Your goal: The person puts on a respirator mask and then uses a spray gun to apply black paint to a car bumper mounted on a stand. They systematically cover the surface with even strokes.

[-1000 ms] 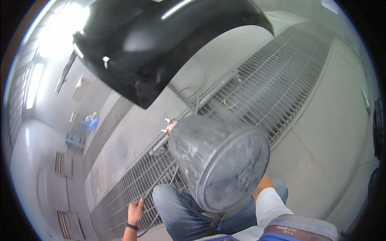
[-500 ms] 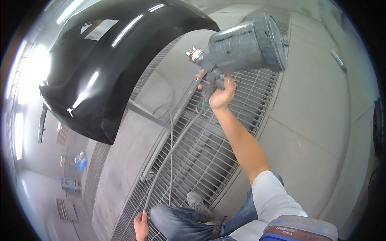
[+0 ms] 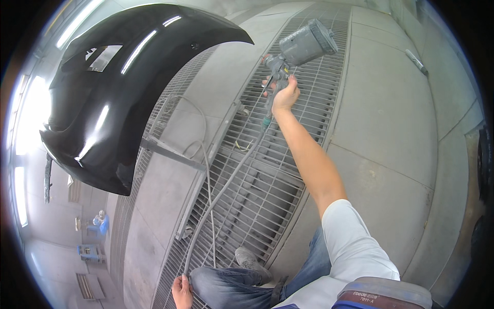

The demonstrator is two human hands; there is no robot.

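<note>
My right hand [image 3: 286,95] is closed round the grip of a grey paint spray gun [image 3: 278,67]. A large grey paint cup [image 3: 307,43] is mounted on the gun and tilts up to the right. From a green fitting [image 3: 266,122] under the grip, an air hose [image 3: 223,190] runs down to my left hand [image 3: 182,292], whose fingers are closed on it beside my knee. To the left of the gun, apart from it, a glossy black car body panel [image 3: 149,67] stands on a support; light streaks reflect in its surface.
A metal support bar [image 3: 175,153] juts out below the panel, with a thin looped cable [image 3: 205,123] by it. Under me lies a metal floor grating [image 3: 252,206]. Blue equipment [image 3: 90,253] stands far left; a small tube-like object [image 3: 416,62] lies at right.
My right hand has moved the spray gun farther away, and its nozzle has turned away from view. More of the black panel's far edge shows. My left hand stays on the hose.
</note>
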